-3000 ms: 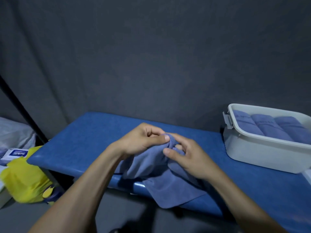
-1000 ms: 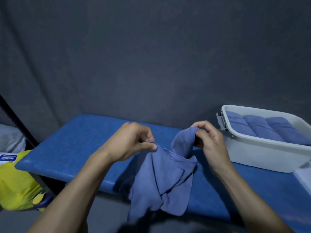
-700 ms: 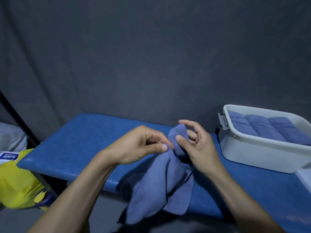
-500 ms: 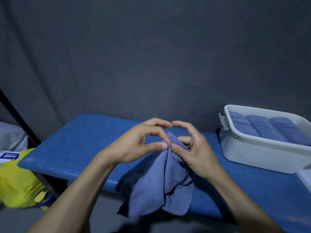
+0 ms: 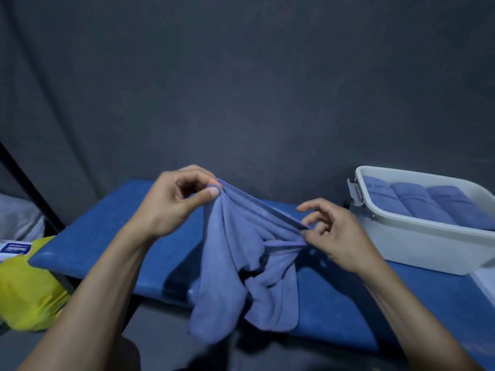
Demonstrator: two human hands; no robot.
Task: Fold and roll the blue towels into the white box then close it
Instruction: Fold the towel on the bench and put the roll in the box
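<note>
Blue towel point(image 5: 241, 253) held above the near edge of the blue padded bench point(image 5: 107, 236), its top hem stretched taut, the rest hanging bunched past that edge. Left hand point(image 5: 174, 202) pinches 1 end of the hem — thumb against forefinger; right hand point(image 5: 337, 231) pinches the other. White box point(image 5: 428, 245) at the bench's right end — lid off, 3 rolled towels point(image 5: 417, 202) inside.

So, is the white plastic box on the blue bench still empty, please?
No, the white plastic box already holds three rolled blue towels side by side.
</note>
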